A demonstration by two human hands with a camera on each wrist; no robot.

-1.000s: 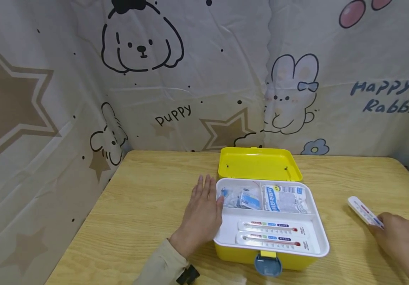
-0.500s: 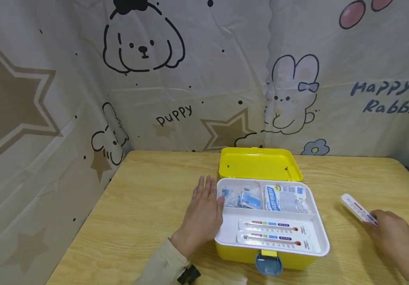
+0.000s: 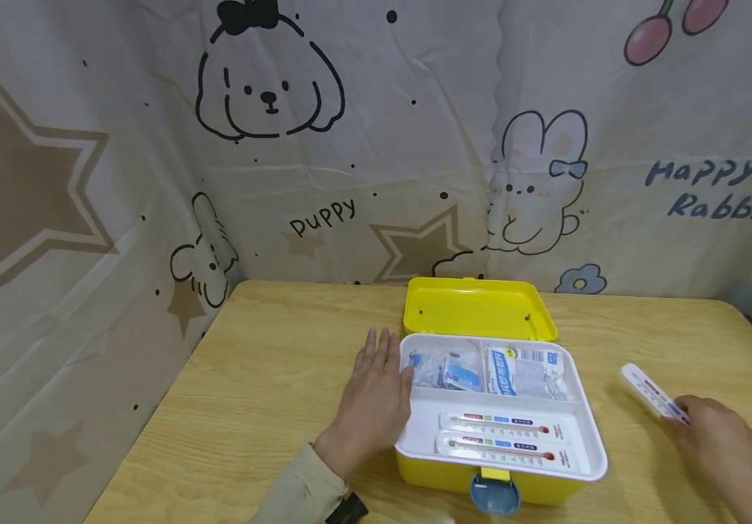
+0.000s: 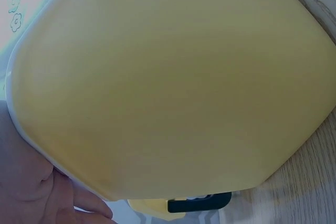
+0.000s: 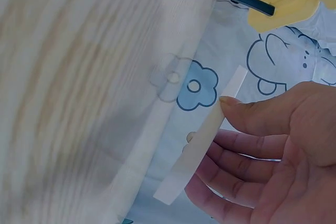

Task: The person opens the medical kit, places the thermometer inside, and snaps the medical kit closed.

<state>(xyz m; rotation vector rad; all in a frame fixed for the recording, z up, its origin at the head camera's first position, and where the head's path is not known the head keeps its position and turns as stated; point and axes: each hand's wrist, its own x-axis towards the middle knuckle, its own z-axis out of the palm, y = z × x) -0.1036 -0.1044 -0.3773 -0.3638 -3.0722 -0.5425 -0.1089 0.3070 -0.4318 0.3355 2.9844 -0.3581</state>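
While the straight-fingered left hand (image 3: pixel 373 397) rests against the open yellow plastic box (image 3: pixel 434 475), the right hand (image 3: pixel 723 440) pinches a slim white printed thermometer (image 3: pixel 652 392) to its right, likely mid-transfer, next needing lowering into the white plastic tray (image 3: pixel 423 411).

Wood-grain table (image 3: pixel 251 378); yellow box (image 3: pixel 431 474), lid open, on top.

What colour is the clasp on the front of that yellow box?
The clasp is greyish blue; the head view shows it best.
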